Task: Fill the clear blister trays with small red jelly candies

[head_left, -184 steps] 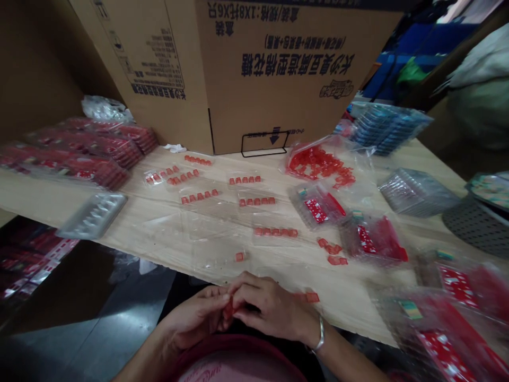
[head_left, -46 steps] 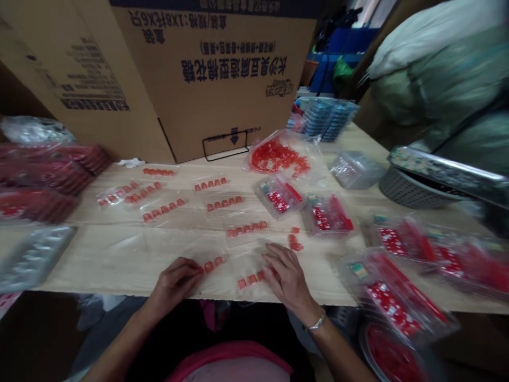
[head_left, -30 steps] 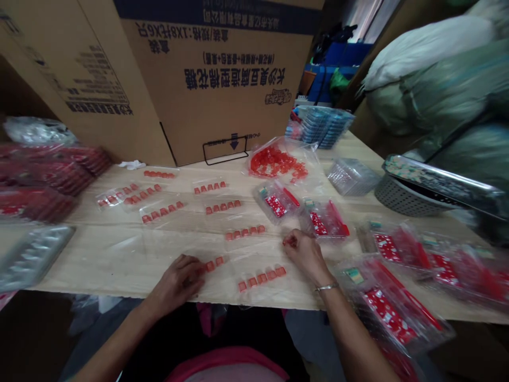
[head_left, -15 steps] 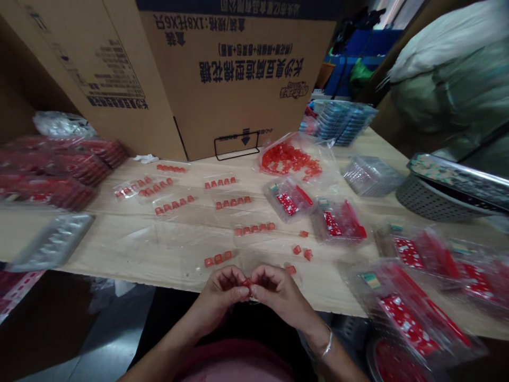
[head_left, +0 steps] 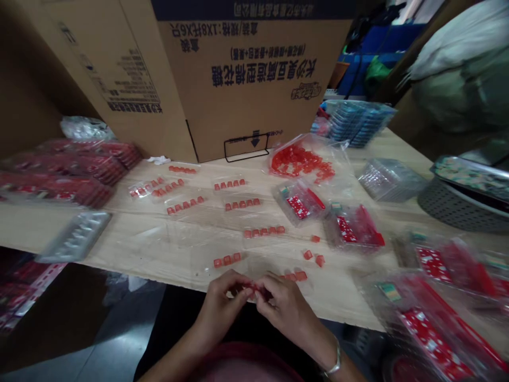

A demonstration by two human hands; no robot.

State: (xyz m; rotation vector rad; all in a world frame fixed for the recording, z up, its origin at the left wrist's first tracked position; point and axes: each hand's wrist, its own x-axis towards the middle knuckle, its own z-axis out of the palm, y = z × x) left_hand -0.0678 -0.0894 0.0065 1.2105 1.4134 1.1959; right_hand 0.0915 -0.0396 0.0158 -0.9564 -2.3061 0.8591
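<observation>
My left hand (head_left: 226, 300) and my right hand (head_left: 283, 301) meet at the table's front edge, fingertips pinched together around a small red translucent piece (head_left: 251, 287). Fingers cover most of that piece. Just beyond my left hand lies a short row of red cube-like pieces (head_left: 227, 260) on clear film. Another row of red pieces (head_left: 300, 276) is partly hidden behind my right hand. Farther up, a longer row (head_left: 264, 232) sits on its own clear strip. Loose red pieces (head_left: 319, 260) lie to the right of it.
A large cardboard box (head_left: 254, 95) stands at the back. In front of it lies a clear bag (head_left: 304, 159) of red pieces. Packed red sets (head_left: 433, 318) crowd the right side, near a grey basket (head_left: 457, 204). Stacked red packs (head_left: 79, 170) and a clear tray (head_left: 75, 236) are on the left.
The view has shifted, so the table things appear farther right. Both hands stay pinched together with the red piece; more of the row beyond my right hand shows.
</observation>
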